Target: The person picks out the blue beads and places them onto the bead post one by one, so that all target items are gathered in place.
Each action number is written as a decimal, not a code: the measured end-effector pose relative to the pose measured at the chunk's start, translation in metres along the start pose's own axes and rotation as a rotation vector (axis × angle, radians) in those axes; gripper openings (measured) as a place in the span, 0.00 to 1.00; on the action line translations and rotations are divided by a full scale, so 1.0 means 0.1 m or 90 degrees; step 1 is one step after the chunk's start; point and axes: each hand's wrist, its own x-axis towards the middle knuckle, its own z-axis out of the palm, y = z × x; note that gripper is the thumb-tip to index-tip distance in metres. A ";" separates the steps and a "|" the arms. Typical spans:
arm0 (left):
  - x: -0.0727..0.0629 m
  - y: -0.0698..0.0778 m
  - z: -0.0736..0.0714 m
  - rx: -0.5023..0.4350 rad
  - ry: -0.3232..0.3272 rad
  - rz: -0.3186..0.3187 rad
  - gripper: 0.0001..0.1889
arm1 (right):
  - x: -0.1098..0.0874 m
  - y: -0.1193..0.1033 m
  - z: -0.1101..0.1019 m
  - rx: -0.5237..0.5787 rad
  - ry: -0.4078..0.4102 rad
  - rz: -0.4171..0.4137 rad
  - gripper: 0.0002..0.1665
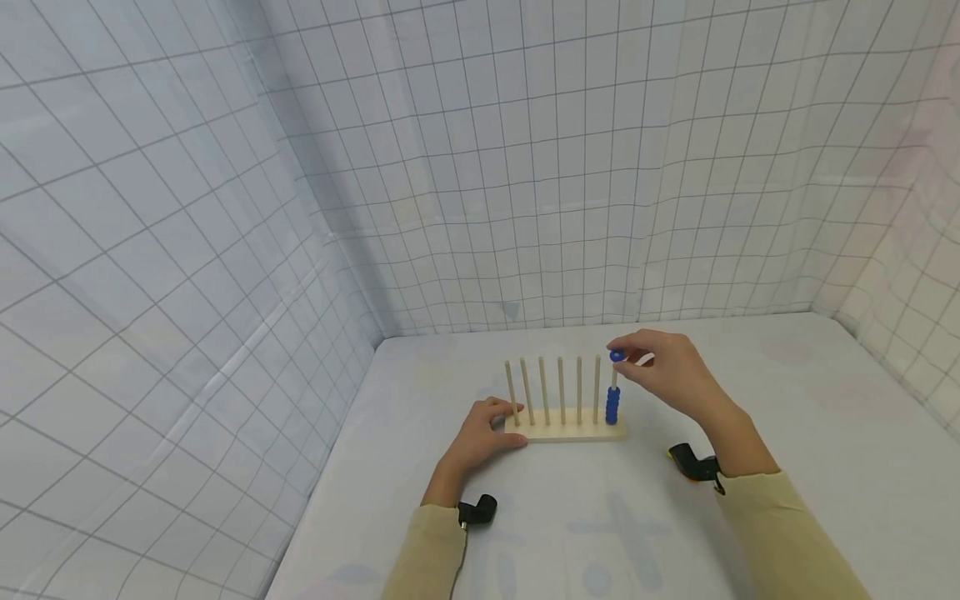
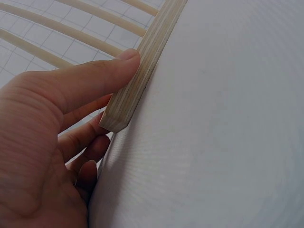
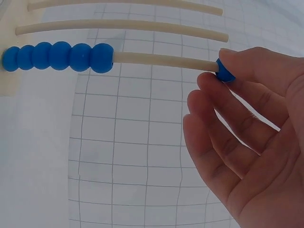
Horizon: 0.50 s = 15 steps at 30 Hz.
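A pale wooden base (image 1: pixel 564 430) with a row of several upright pegs (image 1: pixel 562 392) stands on the white table. On the rightmost peg (image 3: pixel 161 60) is a stack of several blue beads (image 3: pixel 59 56), pushed down against the base. My right hand (image 1: pixel 670 371) pinches one more blue bead (image 3: pixel 224 71) between thumb and finger, right at that peg's top end. At the base's left end my left hand (image 1: pixel 480 435) grips the wood, thumb along the front edge and fingers behind, as the left wrist view shows. The other pegs carry no beads.
Black wrist cameras are strapped to the left wrist (image 1: pixel 477 510) and right wrist (image 1: pixel 693 462). White sheets with a dark grid (image 1: pixel 525 167) hang behind the table and on both sides. The white tabletop (image 1: pixel 570 533) has faint printed shapes near the front.
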 end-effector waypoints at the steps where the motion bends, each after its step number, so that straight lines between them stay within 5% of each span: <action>1: 0.00 0.00 0.00 0.000 0.000 -0.001 0.30 | 0.00 0.01 0.00 0.000 0.000 0.000 0.15; 15: 0.00 -0.01 0.00 0.000 0.000 -0.003 0.30 | -0.03 0.03 0.04 0.012 -0.005 0.016 0.15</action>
